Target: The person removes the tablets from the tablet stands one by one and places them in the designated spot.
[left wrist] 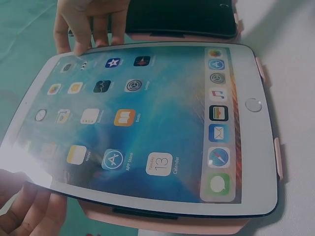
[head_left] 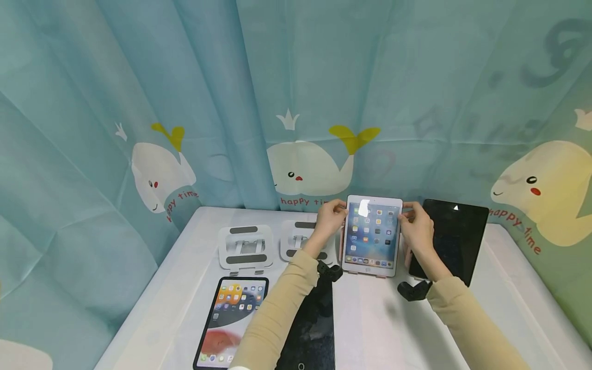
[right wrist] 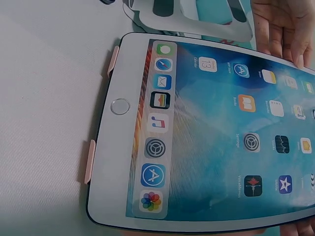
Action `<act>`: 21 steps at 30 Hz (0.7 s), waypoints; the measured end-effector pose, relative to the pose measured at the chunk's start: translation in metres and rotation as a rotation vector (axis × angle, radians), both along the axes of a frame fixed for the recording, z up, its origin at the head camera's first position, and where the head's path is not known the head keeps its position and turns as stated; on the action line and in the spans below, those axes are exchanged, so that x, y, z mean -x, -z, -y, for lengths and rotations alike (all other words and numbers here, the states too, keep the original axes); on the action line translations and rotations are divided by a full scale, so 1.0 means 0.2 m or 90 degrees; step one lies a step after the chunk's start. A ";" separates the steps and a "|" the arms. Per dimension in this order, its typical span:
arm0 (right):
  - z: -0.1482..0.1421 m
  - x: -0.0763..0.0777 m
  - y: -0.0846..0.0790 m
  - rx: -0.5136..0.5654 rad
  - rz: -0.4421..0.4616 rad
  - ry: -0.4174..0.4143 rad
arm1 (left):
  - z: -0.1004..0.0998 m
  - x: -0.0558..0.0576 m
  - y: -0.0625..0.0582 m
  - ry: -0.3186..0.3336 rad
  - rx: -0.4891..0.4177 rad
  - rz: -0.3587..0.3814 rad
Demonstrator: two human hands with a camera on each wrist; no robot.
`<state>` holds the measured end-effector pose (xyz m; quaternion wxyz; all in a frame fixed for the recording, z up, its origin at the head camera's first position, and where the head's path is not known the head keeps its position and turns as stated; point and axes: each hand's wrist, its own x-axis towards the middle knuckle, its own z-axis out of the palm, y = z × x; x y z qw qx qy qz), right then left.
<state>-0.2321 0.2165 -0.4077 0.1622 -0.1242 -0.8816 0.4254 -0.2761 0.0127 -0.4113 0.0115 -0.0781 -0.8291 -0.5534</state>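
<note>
A white tablet (head_left: 373, 236) with a lit home screen leans on a pink stand (left wrist: 162, 222). The stand's small front lips (right wrist: 91, 162) show under the tablet's lower edge. My left hand (head_left: 331, 220) pinches the tablet's left edge near the top. On the opposite edge, at similar height, my right hand (head_left: 417, 226) pinches it between thumb and fingers. The left wrist view shows both hands at the tablet's upper end, with fingertips partly hidden behind it.
A dark-screened tablet (head_left: 450, 241) leans on another pink stand at the right. Two white stands, one on the left (head_left: 246, 258) and one partly behind my left arm (head_left: 305, 225), lie folded low. Nearer are a lit tablet (head_left: 231, 321) and a black slab (head_left: 314, 329). A curtain (head_left: 314, 92) hangs behind.
</note>
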 end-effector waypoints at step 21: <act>-0.01 -0.08 -0.04 0.009 -0.023 -0.020 | 0.01 -0.07 -0.03 0.005 -0.045 0.006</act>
